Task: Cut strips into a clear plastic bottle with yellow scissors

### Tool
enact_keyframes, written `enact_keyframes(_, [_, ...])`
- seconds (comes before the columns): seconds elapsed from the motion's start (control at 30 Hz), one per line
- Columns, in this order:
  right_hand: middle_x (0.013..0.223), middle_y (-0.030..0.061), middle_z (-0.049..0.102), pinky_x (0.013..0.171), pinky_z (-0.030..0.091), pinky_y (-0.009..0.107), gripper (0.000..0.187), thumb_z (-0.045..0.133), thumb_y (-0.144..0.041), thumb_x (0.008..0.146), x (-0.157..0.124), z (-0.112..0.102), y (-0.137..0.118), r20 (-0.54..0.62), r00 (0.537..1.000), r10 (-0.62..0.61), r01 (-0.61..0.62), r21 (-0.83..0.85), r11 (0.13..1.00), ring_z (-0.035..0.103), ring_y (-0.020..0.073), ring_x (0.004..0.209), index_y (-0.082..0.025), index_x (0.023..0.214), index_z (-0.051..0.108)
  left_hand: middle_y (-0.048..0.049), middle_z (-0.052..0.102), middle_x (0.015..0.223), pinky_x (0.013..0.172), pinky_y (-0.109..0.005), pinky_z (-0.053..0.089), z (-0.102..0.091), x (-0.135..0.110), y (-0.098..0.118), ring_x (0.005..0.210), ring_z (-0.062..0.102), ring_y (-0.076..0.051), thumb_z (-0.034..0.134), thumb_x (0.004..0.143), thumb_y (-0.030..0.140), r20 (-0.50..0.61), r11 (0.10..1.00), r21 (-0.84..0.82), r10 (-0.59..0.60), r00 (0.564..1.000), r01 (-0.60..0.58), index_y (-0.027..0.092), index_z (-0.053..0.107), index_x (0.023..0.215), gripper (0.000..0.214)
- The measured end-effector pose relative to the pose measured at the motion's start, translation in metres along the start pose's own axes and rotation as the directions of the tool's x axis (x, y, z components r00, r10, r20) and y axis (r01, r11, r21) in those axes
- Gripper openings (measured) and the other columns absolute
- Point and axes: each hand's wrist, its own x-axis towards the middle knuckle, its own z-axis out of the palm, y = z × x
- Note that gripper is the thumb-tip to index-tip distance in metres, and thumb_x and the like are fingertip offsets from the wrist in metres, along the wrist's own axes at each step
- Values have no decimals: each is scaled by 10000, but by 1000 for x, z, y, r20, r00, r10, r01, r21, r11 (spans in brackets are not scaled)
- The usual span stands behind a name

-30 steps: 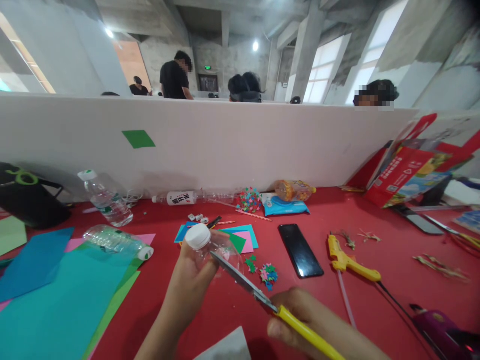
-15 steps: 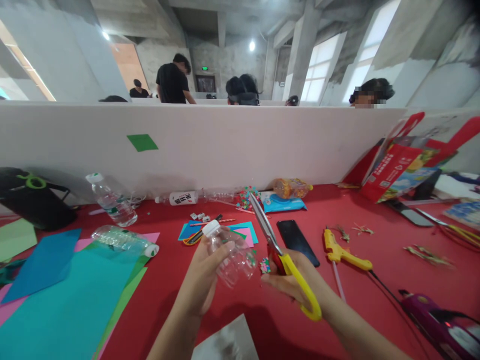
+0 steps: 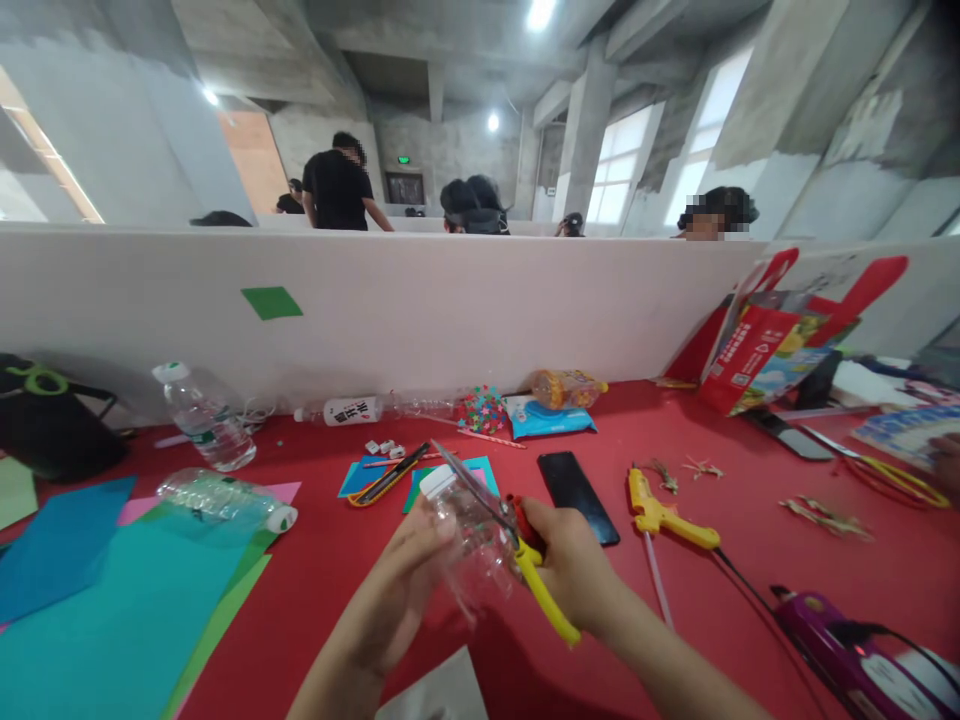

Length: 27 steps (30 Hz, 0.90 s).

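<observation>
My left hand (image 3: pixel 412 570) grips a clear plastic bottle piece (image 3: pixel 480 540) with a white cap, its neck end tilted up and its lower edge cut into loose strips. My right hand (image 3: pixel 574 560) is closed on a pair of scissors (image 3: pixel 536 580) with red and yellow handles. The blades point up and left across the bottle piece, close to its shoulder; whether they touch the plastic is hard to tell. Behind the bottle piece lie a utility knife (image 3: pixel 390 475) and small coloured paper sheets (image 3: pixel 416 490).
A black phone (image 3: pixel 579 497) and a yellow glue gun (image 3: pixel 667 515) lie to the right, with a purple device (image 3: pixel 847 640) nearer. Large coloured paper (image 3: pixel 150 600) and clear bottles (image 3: pixel 217 500) occupy the left. A white partition (image 3: pixel 450 310) closes off the back.
The scissors have moved left and down, and their blades now cross the bottle piece. The bottle piece has turned slightly in my left hand. The whole view has shifted a little.
</observation>
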Motion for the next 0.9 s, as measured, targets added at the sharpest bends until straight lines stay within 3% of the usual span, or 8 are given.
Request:
enact_keyframes(0.2, [521,-71,379,477,167,239,161,572,-158,666,-1,-13,2,-30,998,-54,50,-123,991,242,102,475,-215,658,422,-71,729,1067,1015,-465,428,8,10,0,1134,602,-316,617,667,253,-6,979,-197,-48,999,46,200,694,1012,358])
enact_keyframes(0.43, [548,-58,404,498,159,259,152,547,-121,631,-1,-22,1,-8,996,-94,92,-145,985,238,107,470,-217,665,434,-54,729,1062,972,-401,469,13,16,-10,1106,621,-285,656,717,186,-108,1000,13,7,994,-6,206,687,1025,310])
enact_keyframes(0.57, [559,-57,389,505,167,259,174,564,-125,613,-1,-17,1,29,995,-93,95,-93,991,270,115,503,-219,666,427,-53,737,1020,962,-378,474,9,12,-10,1070,639,-277,635,725,189,-108,998,56,-16,994,22,192,701,963,248])
enact_keyframes(0.73, [547,-85,344,470,190,221,203,571,-111,651,-3,-13,3,49,999,-17,16,7,1000,259,91,496,-216,653,397,-46,726,1084,972,-359,469,5,10,-7,1073,644,-249,645,769,175,-84,994,103,-27,996,36,210,696,993,232])
enact_keyframes(0.9, [573,-83,306,441,225,186,286,590,-249,720,-2,-16,-1,30,998,61,-64,109,992,257,89,522,-227,631,319,-53,726,1091,966,-354,471,7,8,-5,1076,644,-244,686,770,226,-107,993,104,-51,993,62,215,709,960,192])
